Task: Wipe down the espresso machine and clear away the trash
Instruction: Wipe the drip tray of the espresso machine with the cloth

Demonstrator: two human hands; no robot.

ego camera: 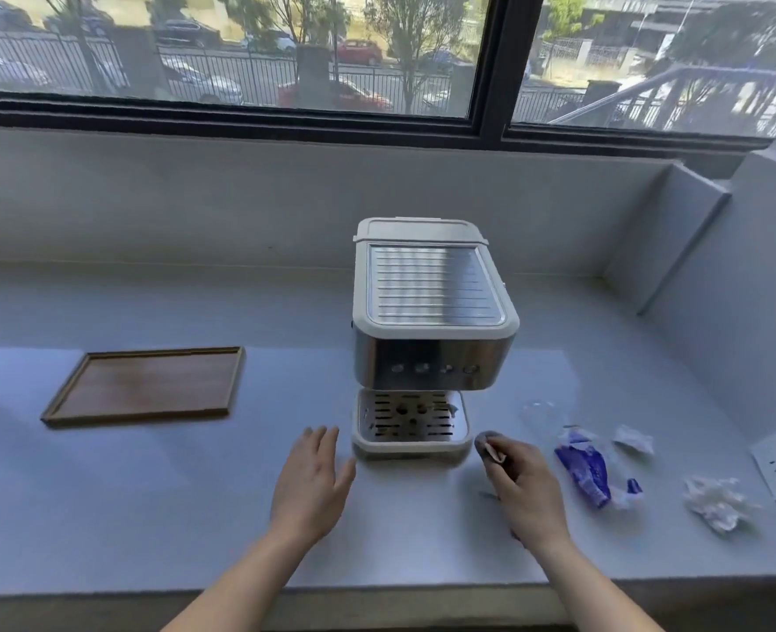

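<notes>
1. The right hand (520, 478) pinches a small grey cloth (486, 442) just beside the drip tray (411, 442); the left hand (310, 478) hovers open, holding nothing.
2. The espresso machine (431, 307) stands mid-counter — how much wiping is done cannot be told.
3. Trash remains to its right: a blue wrapper (584, 472), crumpled tissues (719, 501), clear plastic (541, 415) — clearing looks unstarted.

pale counter under a wide window, daylight

a dark-framed window (258, 52) runs along the far side, showing parked cars, trees and a fence; below it a grey wall (240, 193) meets the pale counter (194, 517), sunlit in the near part.
</notes>
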